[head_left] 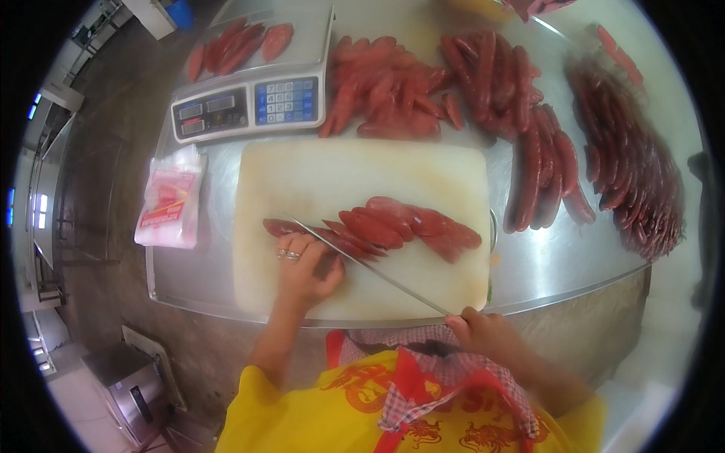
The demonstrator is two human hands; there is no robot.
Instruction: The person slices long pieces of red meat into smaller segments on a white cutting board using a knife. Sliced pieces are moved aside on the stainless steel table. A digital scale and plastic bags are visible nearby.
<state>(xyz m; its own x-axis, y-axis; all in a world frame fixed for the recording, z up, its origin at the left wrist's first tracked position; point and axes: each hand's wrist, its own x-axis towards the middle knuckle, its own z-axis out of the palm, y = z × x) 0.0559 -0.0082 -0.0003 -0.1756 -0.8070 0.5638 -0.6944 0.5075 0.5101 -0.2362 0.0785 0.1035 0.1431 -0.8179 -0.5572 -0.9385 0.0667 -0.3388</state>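
Presently the left hand [302, 268] lies palm-down on the sausage [291, 229] at the left end of the row, fingers curled over it and pinning it to the cutting board [317, 181]; rings show on one finger. Right hand [483, 331] is clenched around the handle of a long thin knife [370, 264] at the near edge of the board. The blade runs diagonally up and to the left, its tip just beside the left fingers, crossing the pinned sausage.

Sausage: dark red, glossy, elongated, lying flat on the board. To its right sits a cluster of sliced pieces [411, 225], brighter red, cut on a long slant, overlapping one another near the board's middle.

Board is pale, cream-white, rectangular, resting on a steel table [559, 257]. Beyond it, a heap of cut slices [385, 90] and several piles of whole sausages [544, 158] spread toward the right rim. A weighing scale [249, 102] stands at the far left with red slices on its pan. A stack of plastic bags [172, 200] lies left of the board.
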